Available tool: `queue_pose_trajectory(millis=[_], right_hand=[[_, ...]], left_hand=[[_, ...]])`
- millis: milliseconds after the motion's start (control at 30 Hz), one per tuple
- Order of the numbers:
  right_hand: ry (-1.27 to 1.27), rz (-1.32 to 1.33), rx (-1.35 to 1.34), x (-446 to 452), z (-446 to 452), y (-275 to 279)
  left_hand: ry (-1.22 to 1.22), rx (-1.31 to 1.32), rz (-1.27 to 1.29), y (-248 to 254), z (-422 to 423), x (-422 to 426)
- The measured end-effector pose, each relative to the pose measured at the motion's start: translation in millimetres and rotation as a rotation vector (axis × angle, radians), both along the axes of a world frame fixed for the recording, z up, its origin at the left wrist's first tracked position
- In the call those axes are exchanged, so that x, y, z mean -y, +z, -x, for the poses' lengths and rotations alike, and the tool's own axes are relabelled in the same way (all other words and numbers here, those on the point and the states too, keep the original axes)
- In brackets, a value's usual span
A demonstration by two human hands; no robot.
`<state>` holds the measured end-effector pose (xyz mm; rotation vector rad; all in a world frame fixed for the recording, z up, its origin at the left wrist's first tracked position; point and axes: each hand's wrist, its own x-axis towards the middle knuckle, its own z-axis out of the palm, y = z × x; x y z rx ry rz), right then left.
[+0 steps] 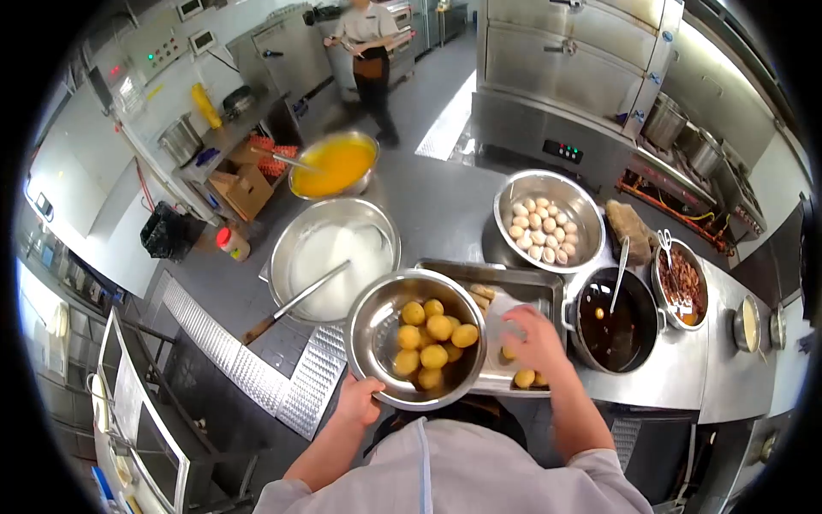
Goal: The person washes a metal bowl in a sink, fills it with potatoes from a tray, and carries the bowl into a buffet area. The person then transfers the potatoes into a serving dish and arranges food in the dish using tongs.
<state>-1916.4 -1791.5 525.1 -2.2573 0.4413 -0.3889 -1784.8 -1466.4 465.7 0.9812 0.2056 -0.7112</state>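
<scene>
My left hand (358,399) grips the rim of a steel bowl (469,377) at its lower left. Inside lie several yellow-brown, egg-shaped pieces that look like stained eggs (428,353). My right hand (538,338) hovers over a rectangular metal tray (445,269), fingers apart and a little blurred, pointing left. Just below those fingers is one similar yellow-brown egg (508,351), and more eggs (525,378) lie near the tray's front edge. Pale brown sticks (481,295) and a translucent sheet are at the tray's middle. Whether my right fingers touch the egg is unclear.
Around me stand a bowl of pale eggs (544,230), a pot of dark liquid (616,330) with a ladle, and a bowl of chopped brown food (681,287). At left are a bowl of white mixture (330,270) and one of yellow liquid (334,164). A person (370,60) stands beyond.
</scene>
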Motion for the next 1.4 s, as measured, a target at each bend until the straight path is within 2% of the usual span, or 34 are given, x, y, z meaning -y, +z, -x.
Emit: queue_pose_trajectory(millis=[33,67,100,133,167,200,267,400,467,533,633,700,800,867,933,1033,1067,1167,1267,1400], right_hand=[[-0.035,-0.021,-0.191,20,17,-36],[-0.051,-0.042,-0.228,19,22,-55],[-0.080,0.231,-0.369,18,32,-70],[-0.092,0.495,-0.528,13,51,-84],[-0.092,0.453,-0.644,12,61,-97],[-0.090,0.415,-0.746,12,66,-108],[-0.150,0.416,-0.706,10,72,-135],[-0.211,0.412,-0.672,11,62,-137],[-0.192,0.345,-0.690,9,55,-126],[-0.181,0.355,-0.584,18,50,-157],[-0.110,0.332,-0.500,18,41,-166],[-0.174,0.384,-0.566,1,39,-135],[-0.202,0.461,-0.559,-2,58,-138],[-0.213,0.436,-0.536,12,68,-175],[-0.235,0.410,-0.516,16,65,-180],[-0.267,0.406,-0.570,-2,58,-134],[-0.265,0.406,-0.570,-3,57,-136],[-0.033,0.464,-0.585,3,55,-149],[0.022,0.498,-0.618,2,75,-139],[-0.053,0.447,-0.606,3,78,-129]], left_hand=[[-0.015,-0.023,-0.028,-2,-2,-6],[0.047,-0.032,-0.046,4,-2,-6],[0.070,-0.073,-0.074,13,-1,-6],[-0.069,-0.063,-0.255,-34,-16,-36],[-0.001,-0.050,-0.017,-2,-10,-21],[0.036,-0.031,-0.014,10,-7,-17],[0.025,-0.019,-0.044,19,-7,-20],[0.017,0.039,-0.063,21,-7,-24],[0.033,0.030,-0.073,27,-3,-21],[0.040,0.035,-0.082,30,-3,-19],[0.008,0.013,-0.087,20,-8,-25],[0.011,0.008,-0.076,22,-7,-22],[0.024,0.027,-0.049,23,-2,-19],[0.023,0.032,-0.060,21,0,-19],[0.031,0.030,-0.051,25,1,-17],[0.031,0.032,-0.050,28,2,-18],[0.032,0.030,-0.052,29,2,-17],[0.012,0.003,-0.051,31,2,-18],[0.005,-0.011,-0.038,26,-1,-22],[0.041,-0.016,-0.026,27,2,-20]])
